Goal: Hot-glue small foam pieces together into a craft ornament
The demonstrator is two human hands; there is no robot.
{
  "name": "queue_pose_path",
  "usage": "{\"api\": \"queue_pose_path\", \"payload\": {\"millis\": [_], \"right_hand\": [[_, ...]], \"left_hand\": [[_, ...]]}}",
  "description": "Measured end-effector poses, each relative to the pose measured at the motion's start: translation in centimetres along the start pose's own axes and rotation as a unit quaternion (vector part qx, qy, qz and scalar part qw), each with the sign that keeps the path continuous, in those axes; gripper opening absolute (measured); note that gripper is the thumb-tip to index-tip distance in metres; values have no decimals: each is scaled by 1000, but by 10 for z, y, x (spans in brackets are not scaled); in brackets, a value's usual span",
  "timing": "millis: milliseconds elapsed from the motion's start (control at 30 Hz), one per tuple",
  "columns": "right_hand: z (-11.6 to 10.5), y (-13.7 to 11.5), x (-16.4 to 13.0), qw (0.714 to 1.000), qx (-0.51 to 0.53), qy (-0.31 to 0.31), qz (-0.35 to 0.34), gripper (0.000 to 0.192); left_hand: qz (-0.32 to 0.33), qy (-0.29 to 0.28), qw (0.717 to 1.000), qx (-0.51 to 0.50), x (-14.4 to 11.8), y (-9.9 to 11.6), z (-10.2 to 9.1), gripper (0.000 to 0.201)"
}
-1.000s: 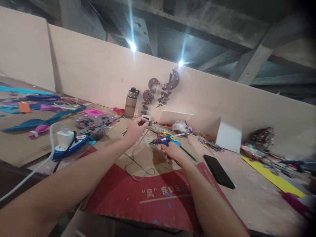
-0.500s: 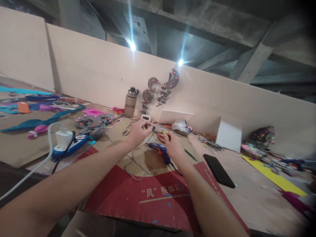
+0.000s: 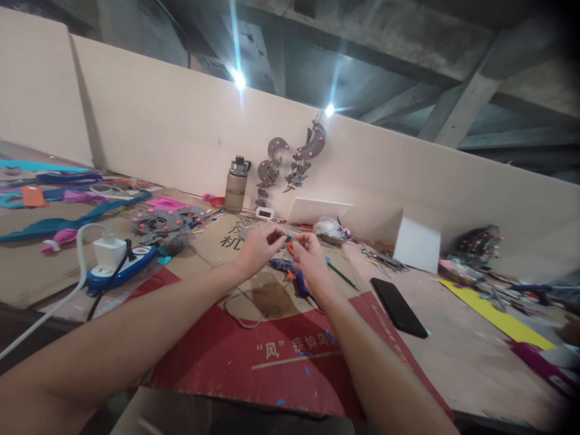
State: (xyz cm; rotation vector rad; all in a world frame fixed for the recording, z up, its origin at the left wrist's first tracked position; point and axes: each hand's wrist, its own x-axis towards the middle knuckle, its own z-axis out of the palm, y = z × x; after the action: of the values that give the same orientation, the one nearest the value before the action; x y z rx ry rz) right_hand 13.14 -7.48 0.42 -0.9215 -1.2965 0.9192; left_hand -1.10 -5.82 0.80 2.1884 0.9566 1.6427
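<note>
Both hands together over the cardboard sheet (image 3: 217,353): left hand (image 3: 256,248) and right hand (image 3: 309,254), fingertips pinched on a small part (image 3: 288,240) (too tiny to identify). Blue glue gun (image 3: 290,272) lying just beneath; black phone (image 3: 399,307) to the right.

Two ceiling lamps (image 3: 238,80) burn out to white and throw long bluish flare streaks up and down the frame, while the ceiling beams around them sit dim and the pale wall (image 3: 181,139) and table (image 3: 457,338) are evenly, softly lit. Soft shadows fall under the hands on the cardboard (image 3: 267,296) (nothing hard-edged). The wide lens bends the wall line and stretches the forearms at the bottom, the right edge and corners darken, and the clutter at far right (image 3: 521,290) is smeared and unsharp.
</note>
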Motion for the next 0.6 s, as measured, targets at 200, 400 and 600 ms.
{"api": "queue_pose_path", "payload": {"millis": [200,400,600], "right_hand": [[-6,-4,0,984,-159,35,-70,23],[-10,-6,2,979,-184,30,-81,24],[-10,-9,2,958,-252,34,-132,18]], "left_hand": [[-55,-13,992,-113,-2,2,4,17],[-96,-56,982,-152,-2,13,-1,15],[-122,-117,965,-201,2,7,-1,22]]}}
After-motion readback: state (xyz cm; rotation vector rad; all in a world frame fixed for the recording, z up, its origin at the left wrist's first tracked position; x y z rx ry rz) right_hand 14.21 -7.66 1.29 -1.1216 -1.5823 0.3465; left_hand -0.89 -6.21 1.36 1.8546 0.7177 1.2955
